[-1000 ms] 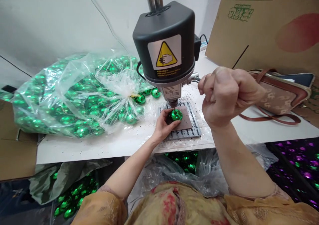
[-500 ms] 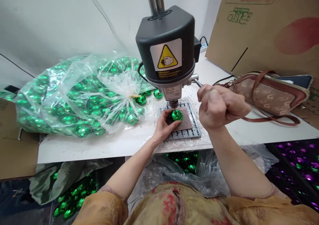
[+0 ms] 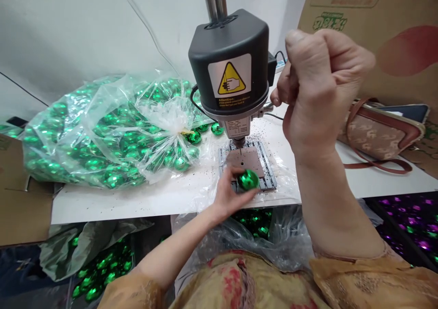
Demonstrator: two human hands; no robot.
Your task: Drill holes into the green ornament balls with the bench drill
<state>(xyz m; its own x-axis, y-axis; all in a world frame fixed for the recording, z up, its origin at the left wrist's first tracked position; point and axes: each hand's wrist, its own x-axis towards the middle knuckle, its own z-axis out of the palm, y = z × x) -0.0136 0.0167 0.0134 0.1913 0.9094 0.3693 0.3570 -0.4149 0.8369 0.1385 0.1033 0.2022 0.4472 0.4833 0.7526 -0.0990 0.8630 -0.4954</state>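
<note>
A shiny, faceted green ball (image 3: 248,180) lies between the thumb and fingers of my left hand (image 3: 227,191), over the front edge of the drill press base (image 3: 270,174). Behind it, the brown board (image 3: 251,158) on that base shows a small dark hole, with the drill chuck (image 3: 239,141) above. My right hand (image 3: 316,85) is closed in a raised fist at the side of the black drill press head (image 3: 227,40). Its fingers wrap round the feed lever, whose grip they mostly hide.
A clear plastic bag (image 3: 99,131) full of green balls lies on the white table (image 3: 112,204) at left, with loose balls (image 3: 216,128) beside its knot. A handbag (image 3: 379,129) and a cardboard box (image 3: 362,67) stand at right. More green balls (image 3: 255,221) sit below the table edge.
My left hand has drawn the green ball off the board toward me and tilted it. My right hand has risen with the lever, and the drill has come up.
</note>
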